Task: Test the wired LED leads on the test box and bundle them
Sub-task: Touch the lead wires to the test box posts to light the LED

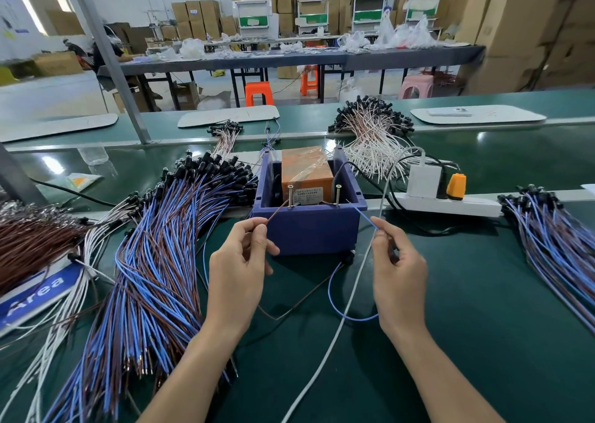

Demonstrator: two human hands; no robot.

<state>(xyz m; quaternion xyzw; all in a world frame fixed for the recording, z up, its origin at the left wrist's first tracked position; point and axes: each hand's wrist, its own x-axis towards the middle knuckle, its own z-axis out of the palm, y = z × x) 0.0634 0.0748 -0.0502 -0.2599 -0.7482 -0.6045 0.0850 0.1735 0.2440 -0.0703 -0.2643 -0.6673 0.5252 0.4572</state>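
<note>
I am pinching the brown wire (276, 212) of one lead between thumb and forefinger of my left grip (238, 271), and its bare tip is touching the left screw (290, 194) on the front rim of the box (309, 229). My right grip (399, 274) is pinching the blue wire (362, 214) the same way, its tip reaching toward the right screw (338, 194) (whether it is touching, I cannot tell). Both wires are looping down over the worktop (483, 294) and running back to the lead's black head (348, 257), which is lying against the foot of the box. An orange block (306, 171) is sitting inside the box. A big pile (161, 261) of blue-and-brown leads is lying just left of my left grip, and a smaller bunch (553, 239) is lying well to the right. A white cable (338, 329) is passing between my forearms toward the power strip (450, 206).
</note>
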